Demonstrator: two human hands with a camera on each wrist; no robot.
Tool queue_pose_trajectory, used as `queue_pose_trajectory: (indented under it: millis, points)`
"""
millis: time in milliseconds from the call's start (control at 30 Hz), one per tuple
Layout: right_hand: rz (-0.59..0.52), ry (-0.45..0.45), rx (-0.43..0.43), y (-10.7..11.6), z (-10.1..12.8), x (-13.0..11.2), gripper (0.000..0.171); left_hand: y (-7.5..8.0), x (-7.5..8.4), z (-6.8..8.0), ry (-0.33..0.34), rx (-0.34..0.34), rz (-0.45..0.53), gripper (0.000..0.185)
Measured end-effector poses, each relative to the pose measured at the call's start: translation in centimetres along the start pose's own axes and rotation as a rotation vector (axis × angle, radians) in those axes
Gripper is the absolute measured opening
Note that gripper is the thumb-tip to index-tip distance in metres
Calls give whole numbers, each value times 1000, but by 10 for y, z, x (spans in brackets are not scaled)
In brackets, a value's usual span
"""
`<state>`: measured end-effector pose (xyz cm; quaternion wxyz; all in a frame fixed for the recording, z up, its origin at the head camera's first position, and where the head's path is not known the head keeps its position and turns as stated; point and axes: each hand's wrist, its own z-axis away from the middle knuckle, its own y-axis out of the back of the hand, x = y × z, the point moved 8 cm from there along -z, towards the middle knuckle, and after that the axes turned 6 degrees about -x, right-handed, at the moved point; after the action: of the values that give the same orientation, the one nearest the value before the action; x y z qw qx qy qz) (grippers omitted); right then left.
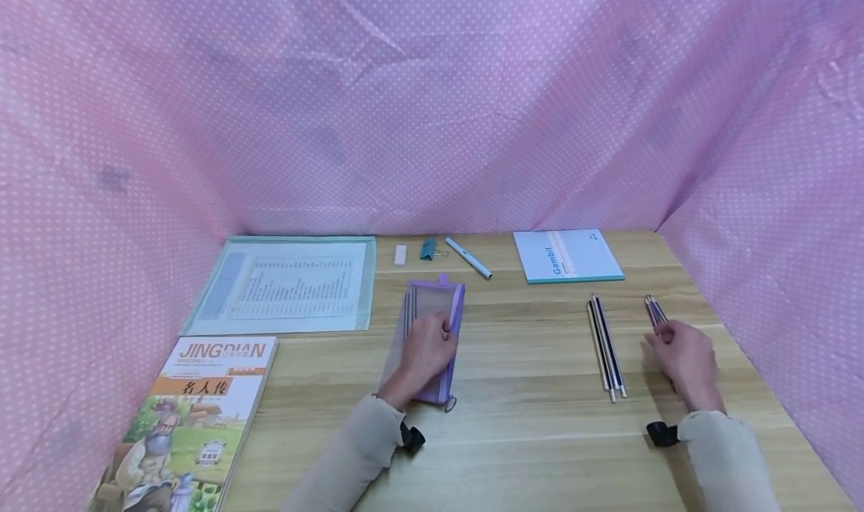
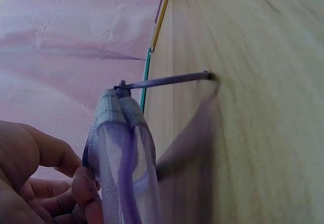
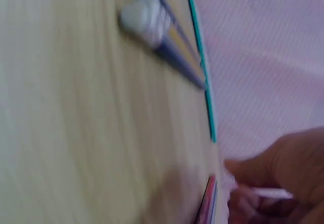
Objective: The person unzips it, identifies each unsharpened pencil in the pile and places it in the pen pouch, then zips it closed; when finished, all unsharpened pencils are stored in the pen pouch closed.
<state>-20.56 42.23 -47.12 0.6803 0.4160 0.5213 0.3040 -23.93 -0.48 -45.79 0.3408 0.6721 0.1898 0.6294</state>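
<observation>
on the wooden desk (image 1: 526,422) in front of you lay one purple mesh pencil case (image 1: 432,324), and your left hand (image 1: 427,353) rested on top of it, near its middle. from the left wrist view your fingers (image 2: 83,188) were curled against the case's edge, gripping the mesh, while its zip pull (image 2: 167,80) stuck out toward the desk. some pencils showed through the mesh at the far end of the case; how many, you could not tell.

to the right sat two groups of pencils. one loose bundle (image 1: 606,347) lay by itself between your hands, about four or five pencils side by side, touched by nothing. the second, smaller bunch (image 1: 653,309) lay further right, and your right hand (image 1: 685,362) was on it, fingertips (image 1: 658,336) drawn together and pinching the pencils near their middle, wrist low on the desk. the right wrist view was blurred, so the count in that bunch stayed unclear.

along the back edge you had one eraser (image 1: 400,254), one teal binder clip (image 1: 428,249), one pale pen (image 1: 468,257) and one notebook (image 1: 567,256). on the left were one clear folder (image 1: 286,281) with a printed sheet and one book (image 1: 196,414) with a picture cover.
</observation>
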Motion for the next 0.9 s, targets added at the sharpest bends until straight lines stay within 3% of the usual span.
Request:
queue_pose_trajectory:
  millis: [100,233,367,500,767,900]
  points:
    - [-110,59,-134,-15,-4,-12,48,1,0,0,6,3,0,10]
    - [-123,105,-256,-30,-10,-20,56,1,-1,-1,11,1,-1,13]
    - [-62,131,-222,-29,-13,-19,45,-1,-1,-1,11,-8,4,15]
    - [-82,100,-198,-24,-12,-13,33,-3,-1,0,9,-7,7,15]
    - [30,116,-238,-24,-7,-17,61,-1,0,-1,3,2,1,15]
    - [77,139,-218,-23,-7,-20,50,0,1,0,-6,7,-3,14]
